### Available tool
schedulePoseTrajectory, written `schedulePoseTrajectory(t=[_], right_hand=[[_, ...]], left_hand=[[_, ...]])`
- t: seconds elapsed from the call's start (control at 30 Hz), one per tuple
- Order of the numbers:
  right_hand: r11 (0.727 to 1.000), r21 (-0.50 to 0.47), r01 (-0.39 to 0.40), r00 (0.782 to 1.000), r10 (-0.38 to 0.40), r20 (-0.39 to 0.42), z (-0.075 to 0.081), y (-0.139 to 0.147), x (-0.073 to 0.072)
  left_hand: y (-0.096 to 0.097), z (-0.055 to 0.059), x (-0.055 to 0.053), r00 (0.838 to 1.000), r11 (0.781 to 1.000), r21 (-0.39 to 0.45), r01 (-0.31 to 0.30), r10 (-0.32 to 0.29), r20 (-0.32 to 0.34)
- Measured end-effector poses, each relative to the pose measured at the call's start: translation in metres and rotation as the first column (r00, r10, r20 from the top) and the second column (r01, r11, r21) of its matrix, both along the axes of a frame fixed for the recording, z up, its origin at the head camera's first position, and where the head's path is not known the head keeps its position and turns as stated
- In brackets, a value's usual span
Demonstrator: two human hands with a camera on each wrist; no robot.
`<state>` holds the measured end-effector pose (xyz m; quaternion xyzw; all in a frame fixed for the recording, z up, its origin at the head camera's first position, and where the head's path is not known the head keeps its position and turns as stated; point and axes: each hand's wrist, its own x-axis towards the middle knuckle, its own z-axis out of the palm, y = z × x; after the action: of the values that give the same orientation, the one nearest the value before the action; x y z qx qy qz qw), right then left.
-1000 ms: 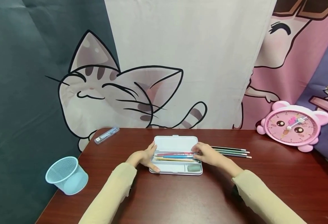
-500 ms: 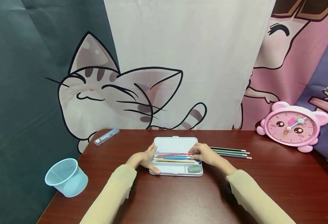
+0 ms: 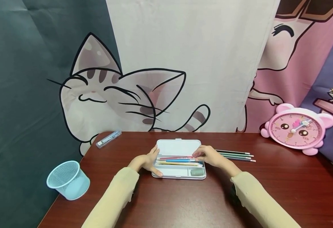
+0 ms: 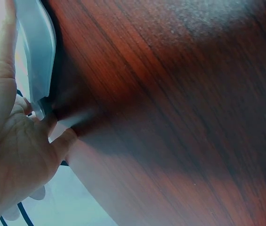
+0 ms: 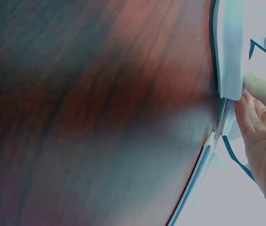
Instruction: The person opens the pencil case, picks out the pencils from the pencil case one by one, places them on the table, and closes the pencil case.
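A white pencil case (image 3: 174,172) lies on the table with its lid (image 3: 179,147) folded back. Several coloured pencils (image 3: 177,163) fill its long compartment, and a grey-green eraser (image 3: 197,172) sits in the front right one. My left hand (image 3: 148,160) holds the left end of the case, thumb over the front corner and fingers along the side. In the left wrist view the case wall (image 4: 41,52) stands between thumb and fingers. My right hand (image 3: 209,156) reaches over the right end, thumb and curled fingers pinching at the pencils' right ends; the fingertips are partly hidden.
Several dark and green pencils (image 3: 237,155) lie on the wooden table (image 3: 177,202) right of the case. A clear plastic box (image 3: 108,139) lies at the back left, a light-blue mesh cup (image 3: 69,180) at the left edge. A pink clock (image 3: 297,128) stands back right.
My right hand shifts slightly left with the pencil ends, then hardly moves. The left hand stays on the case.
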<state>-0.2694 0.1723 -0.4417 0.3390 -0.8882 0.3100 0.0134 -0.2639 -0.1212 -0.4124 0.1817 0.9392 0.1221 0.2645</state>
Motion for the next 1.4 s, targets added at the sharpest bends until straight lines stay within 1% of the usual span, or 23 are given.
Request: schedulePoseTrajectory(t=[0.1, 0.17, 0.2, 0.27, 0.33, 0.4, 0.5, 0.67, 0.77, 0.83, 0.93, 1.0, 1.1, 1.23, 1.33, 1.4], right_hand=[[1.000, -0.018, 0.006, 0.999, -0.005, 0.038, 0.000, 0.004, -0.001], [1.000, -0.017, 0.011, 0.999, -0.010, 0.039, 0.001, 0.005, -0.002], [1.000, -0.007, 0.011, 1.000, -0.011, 0.025, 0.001, 0.005, -0.002], [0.999, 0.037, -0.002, 0.999, 0.004, -0.041, 0.002, 0.003, -0.001], [0.995, 0.099, -0.023, 0.991, 0.036, -0.131, 0.003, 0.000, 0.001], [0.986, 0.166, -0.030, 0.974, 0.066, -0.216, 0.004, -0.004, 0.004], [0.968, 0.252, -0.006, 0.950, 0.085, -0.301, 0.006, -0.008, 0.008], [0.931, 0.357, 0.070, 0.919, 0.079, -0.386, 0.007, -0.011, 0.010], [0.918, 0.385, 0.092, 0.921, 0.069, -0.384, 0.007, -0.008, 0.009], [0.922, 0.375, 0.092, 0.935, 0.049, -0.350, 0.007, -0.004, 0.008], [0.947, 0.313, 0.068, 0.964, 0.018, -0.264, 0.008, 0.005, 0.009], [0.964, 0.262, 0.046, 0.976, 0.013, -0.219, 0.008, 0.011, 0.010], [0.984, 0.180, 0.014, 0.979, 0.023, -0.202, 0.009, 0.019, 0.011], [0.998, 0.059, 0.032, 0.976, -0.018, -0.217, 0.009, 0.030, 0.012], [0.996, -0.014, 0.093, 0.981, -0.095, -0.169, 0.008, 0.040, 0.014], [0.989, -0.047, 0.141, 0.984, -0.145, -0.105, 0.009, 0.047, 0.015]], left_hand=[[0.000, -0.001, -0.001, 1.000, 1.000, 0.002, 0.009, -0.009, -0.003], [0.000, -0.003, -0.002, 1.000, 0.999, 0.034, 0.004, -0.004, 0.000], [-0.001, -0.004, -0.002, 1.000, 0.998, 0.055, 0.001, -0.002, 0.003], [-0.004, -0.007, -0.002, 1.000, 0.993, 0.115, -0.006, 0.005, 0.011], [-0.007, -0.010, -0.002, 1.000, 0.983, 0.183, -0.016, 0.013, 0.017], [-0.010, -0.013, -0.002, 1.000, 0.973, 0.229, -0.017, 0.014, 0.016], [-0.013, -0.017, -0.003, 1.000, 0.960, 0.278, -0.020, 0.018, 0.010], [-0.015, -0.024, -0.006, 0.999, 0.938, 0.346, -0.029, 0.021, 0.025], [-0.016, -0.026, -0.006, 0.999, 0.925, 0.378, -0.032, 0.020, 0.036], [-0.017, -0.027, -0.006, 0.999, 0.919, 0.393, -0.034, 0.021, 0.036], [-0.018, -0.029, -0.006, 0.999, 0.913, 0.406, -0.037, 0.028, 0.029], [-0.019, -0.030, -0.005, 0.999, 0.908, 0.416, -0.039, 0.033, 0.023], [-0.021, -0.031, -0.005, 0.999, 0.904, 0.426, -0.035, 0.031, 0.017], [-0.022, -0.031, -0.005, 0.999, 0.898, 0.440, -0.032, 0.028, 0.017], [-0.023, -0.032, -0.005, 0.999, 0.902, 0.431, -0.036, 0.030, 0.020], [-0.023, -0.031, -0.005, 0.999, 0.904, 0.425, -0.040, 0.034, 0.021]])
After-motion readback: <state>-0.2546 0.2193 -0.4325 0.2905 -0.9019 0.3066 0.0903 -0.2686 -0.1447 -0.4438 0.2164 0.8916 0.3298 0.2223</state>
